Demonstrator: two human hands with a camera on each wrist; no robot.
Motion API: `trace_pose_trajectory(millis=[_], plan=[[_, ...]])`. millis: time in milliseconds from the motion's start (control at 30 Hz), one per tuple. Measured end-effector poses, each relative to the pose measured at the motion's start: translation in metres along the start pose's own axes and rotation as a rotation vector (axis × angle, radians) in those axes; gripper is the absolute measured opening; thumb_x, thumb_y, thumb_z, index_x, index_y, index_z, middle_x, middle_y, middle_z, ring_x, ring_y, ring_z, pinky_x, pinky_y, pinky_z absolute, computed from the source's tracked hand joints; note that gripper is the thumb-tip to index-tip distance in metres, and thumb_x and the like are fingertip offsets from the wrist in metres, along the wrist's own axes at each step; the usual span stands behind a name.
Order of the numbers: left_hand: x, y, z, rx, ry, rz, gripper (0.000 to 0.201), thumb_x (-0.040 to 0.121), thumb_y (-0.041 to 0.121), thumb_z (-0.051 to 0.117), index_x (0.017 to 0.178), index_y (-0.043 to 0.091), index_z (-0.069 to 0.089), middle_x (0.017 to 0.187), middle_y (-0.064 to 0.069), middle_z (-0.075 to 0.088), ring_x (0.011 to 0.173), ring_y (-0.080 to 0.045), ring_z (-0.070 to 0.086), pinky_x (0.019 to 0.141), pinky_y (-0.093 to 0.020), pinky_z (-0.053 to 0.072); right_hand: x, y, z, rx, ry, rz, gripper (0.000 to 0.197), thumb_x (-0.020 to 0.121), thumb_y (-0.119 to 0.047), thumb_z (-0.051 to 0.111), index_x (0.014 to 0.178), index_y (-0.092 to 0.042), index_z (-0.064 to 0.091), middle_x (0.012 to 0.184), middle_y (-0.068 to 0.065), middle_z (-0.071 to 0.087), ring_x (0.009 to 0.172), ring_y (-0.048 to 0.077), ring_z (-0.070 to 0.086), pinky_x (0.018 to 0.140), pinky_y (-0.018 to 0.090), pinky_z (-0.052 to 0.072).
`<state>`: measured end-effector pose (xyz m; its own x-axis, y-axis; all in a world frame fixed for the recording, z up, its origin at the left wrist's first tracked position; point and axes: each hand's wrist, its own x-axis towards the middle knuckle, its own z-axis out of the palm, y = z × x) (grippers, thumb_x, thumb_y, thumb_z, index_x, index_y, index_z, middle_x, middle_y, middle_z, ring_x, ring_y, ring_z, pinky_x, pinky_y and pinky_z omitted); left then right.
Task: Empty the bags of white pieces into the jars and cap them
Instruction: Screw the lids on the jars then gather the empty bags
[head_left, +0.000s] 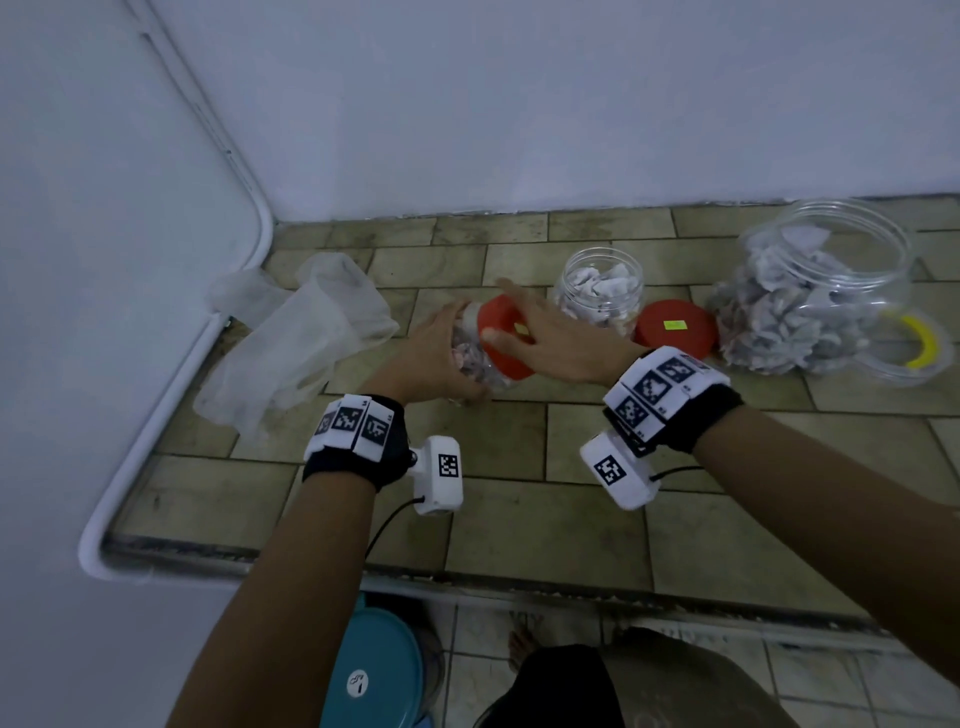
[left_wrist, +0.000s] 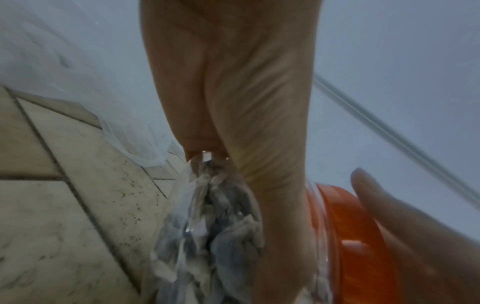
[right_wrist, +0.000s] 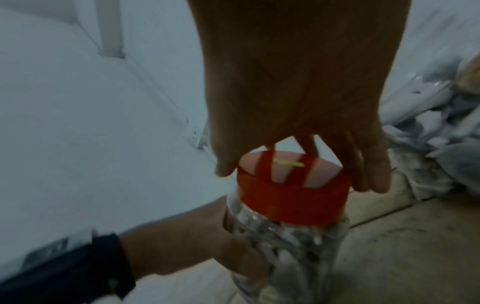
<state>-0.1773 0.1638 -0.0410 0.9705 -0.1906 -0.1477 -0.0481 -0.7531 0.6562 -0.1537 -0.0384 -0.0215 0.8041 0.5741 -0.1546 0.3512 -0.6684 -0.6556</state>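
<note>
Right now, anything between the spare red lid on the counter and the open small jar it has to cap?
Nothing visible. The spare red lid lies flat just right of the open jar, whose mouth is uncovered. Both hands are busy to the left: the left hand grips the capped jar, the right hand is spread over its lid.

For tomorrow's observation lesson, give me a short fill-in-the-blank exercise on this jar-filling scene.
1. The left hand holds the jar with the ____ lid.
2. The right hand rests on that jar's ____.
3. The middle jar has ____ lid on.
4. The spare lid carries a ____ sticker.

Missing words: red; lid; no; yellow
</note>
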Motion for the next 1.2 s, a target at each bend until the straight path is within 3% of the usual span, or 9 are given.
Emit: trace_pose_trajectory(millis=[133, 300, 433, 567, 700, 833, 967, 1067, 1200], plan=[[0.000, 0.002, -0.003, -0.066, -0.082, 0.008, 0.108, 0.058, 0.018, 0.092, 0.144, 0.019, 0.027, 0.130, 0.002, 0.050, 0.117, -0.014, 0.054, 0.098, -0.034, 0.049, 0.003, 0.009, 0.012, -0.010, 0.062, -0.069, 0.076, 0.085, -0.067, 0.042, 0.145, -0.037, 0.006, 0.150, 0.010, 0.022, 0.129, 0.032, 0.043, 0.106, 0.046, 0.038], [-0.003, 0.004, 0.012, 0.030, 0.033, 0.023, 0.115, 0.043, 0.053, 0.089, 0.140, 0.023, 0.034, 0.132, 0.001, 0.050, 0.118, -0.018, 0.052, 0.098, -0.044, 0.050, 0.005, 0.012, 0.024, -0.102, 0.249, -0.078, 0.073, 0.084, -0.073, 0.026, 0.138, -0.025, 0.022, 0.133, 0.014, 0.040, 0.113, 0.031, 0.050, 0.094, 0.046, 0.046], [-0.004, -0.002, 0.020, 0.020, 0.131, 0.057, 0.106, 0.043, 0.051, 0.086, 0.134, 0.020, 0.041, 0.123, 0.001, 0.056, 0.111, -0.017, 0.056, 0.092, -0.045, 0.052, 0.010, 0.009, 0.025, -0.099, 0.267, -0.071, 0.074, 0.080, -0.076, 0.018, 0.133, -0.024, 0.026, 0.122, 0.014, 0.046, 0.104, 0.030, 0.052, 0.089, 0.043, 0.047], [-0.005, -0.011, 0.024, -0.027, 0.176, 0.074, 0.096, 0.047, 0.045, 0.085, 0.130, 0.019, 0.043, 0.120, 0.001, 0.058, 0.109, -0.018, 0.058, 0.091, -0.046, 0.052, 0.014, 0.000, 0.021, -0.141, 0.257, -0.085, 0.066, 0.088, -0.066, 0.028, 0.134, -0.019, 0.029, 0.118, 0.016, 0.049, 0.100, 0.031, 0.053, 0.079, 0.034, 0.042], [-0.005, -0.018, 0.031, -0.079, 0.230, 0.099, 0.096, 0.049, 0.048, 0.087, 0.130, 0.023, 0.041, 0.122, 0.002, 0.057, 0.110, -0.015, 0.057, 0.092, -0.042, 0.052, 0.011, -0.006, 0.014, -0.161, 0.189, -0.081, 0.063, 0.092, -0.061, 0.034, 0.140, -0.022, 0.025, 0.132, 0.014, 0.044, 0.113, 0.030, 0.050, 0.086, 0.035, 0.041], [-0.007, -0.018, 0.042, -0.223, 0.277, 0.138, 0.095, 0.058, 0.038, 0.090, 0.135, 0.020, 0.038, 0.127, 0.004, 0.052, 0.110, 0.003, 0.053, 0.093, -0.008, 0.044, 0.001, -0.008, -0.010, -0.354, 0.276, -0.194, 0.059, 0.093, -0.060, 0.030, 0.136, -0.022, 0.039, 0.136, 0.010, 0.042, 0.124, 0.027, 0.039, 0.100, 0.040, 0.035], [0.009, -0.027, 0.046, -0.316, 0.390, 0.053, 0.105, 0.056, 0.047, 0.090, 0.141, 0.020, 0.033, 0.135, 0.000, 0.048, 0.122, -0.010, 0.051, 0.103, -0.029, 0.046, -0.002, 0.013, -0.038, -0.491, 0.469, -0.173, 0.056, 0.087, -0.050, 0.031, 0.129, -0.019, 0.050, 0.142, 0.011, 0.038, 0.133, 0.031, 0.029, 0.107, 0.048, 0.028], [0.027, -0.025, 0.044, -0.371, 0.396, 0.034, 0.122, 0.063, 0.034, 0.090, 0.150, 0.014, 0.007, 0.143, -0.003, 0.041, 0.124, -0.003, 0.047, 0.101, -0.018, 0.043, -0.002, 0.037, -0.049, -0.552, 0.504, -0.063, 0.058, 0.083, -0.051, 0.030, 0.128, -0.023, 0.051, 0.145, 0.011, 0.036, 0.135, 0.034, 0.028, 0.105, 0.051, 0.027], [0.055, -0.017, 0.043, -0.350, 0.468, 0.028, 0.127, 0.050, 0.057, 0.085, 0.148, 0.024, 0.011, 0.143, -0.009, 0.034, 0.126, -0.016, 0.045, 0.098, -0.022, 0.039, -0.003, 0.062, -0.053, -0.502, 0.373, 0.093, 0.054, 0.091, -0.056, 0.036, 0.141, -0.034, 0.035, 0.156, 0.005, 0.016, 0.143, 0.029, 0.011, 0.111, 0.052, 0.016]])
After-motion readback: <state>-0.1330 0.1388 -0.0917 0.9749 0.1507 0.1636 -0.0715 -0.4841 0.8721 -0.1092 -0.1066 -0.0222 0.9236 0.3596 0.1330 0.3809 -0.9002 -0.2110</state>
